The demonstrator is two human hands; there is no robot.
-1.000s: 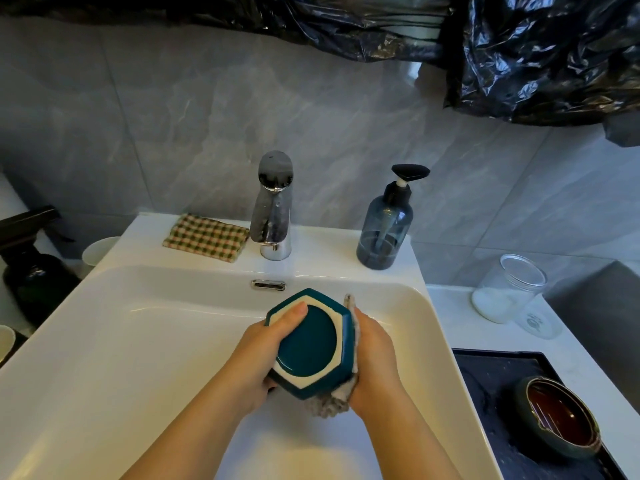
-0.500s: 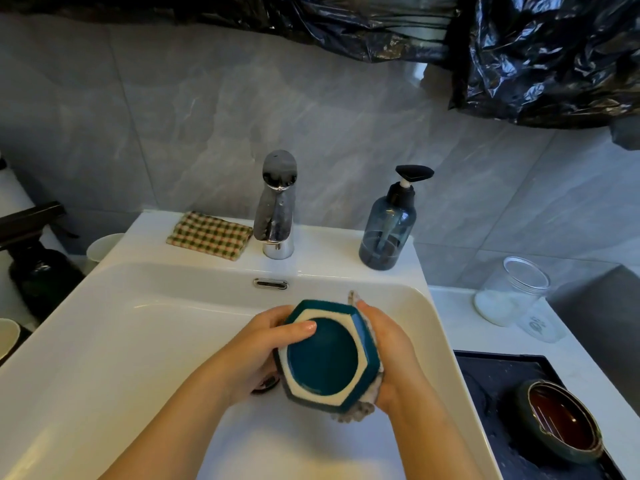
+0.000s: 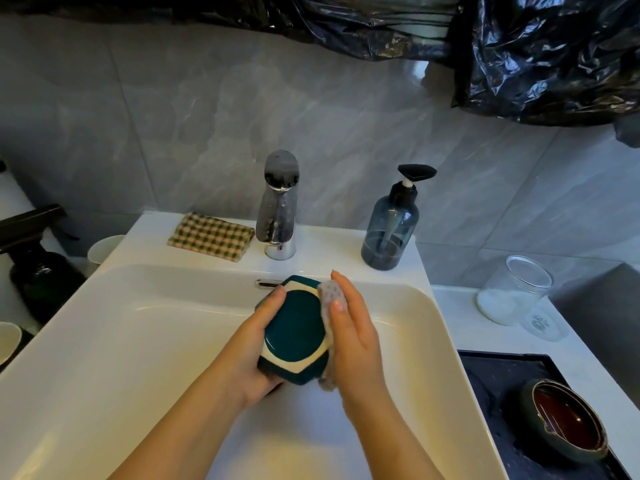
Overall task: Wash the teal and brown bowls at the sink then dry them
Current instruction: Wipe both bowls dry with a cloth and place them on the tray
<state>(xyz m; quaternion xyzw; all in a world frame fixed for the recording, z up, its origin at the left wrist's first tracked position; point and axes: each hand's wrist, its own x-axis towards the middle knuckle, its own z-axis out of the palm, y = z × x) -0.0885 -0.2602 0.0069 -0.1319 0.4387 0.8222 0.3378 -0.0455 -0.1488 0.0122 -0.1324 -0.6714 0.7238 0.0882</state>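
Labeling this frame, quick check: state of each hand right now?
Left hand: closed around the teal bowl, held bottom-up over the sink.
Right hand: pressing a grey cloth against the bowl's side.

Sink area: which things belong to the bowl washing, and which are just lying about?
In use: teal bowl, left hand, right hand, grey cloth, sink, brown bowl, tap.
Lying about: soap bottle, checked cloth, clear jar.
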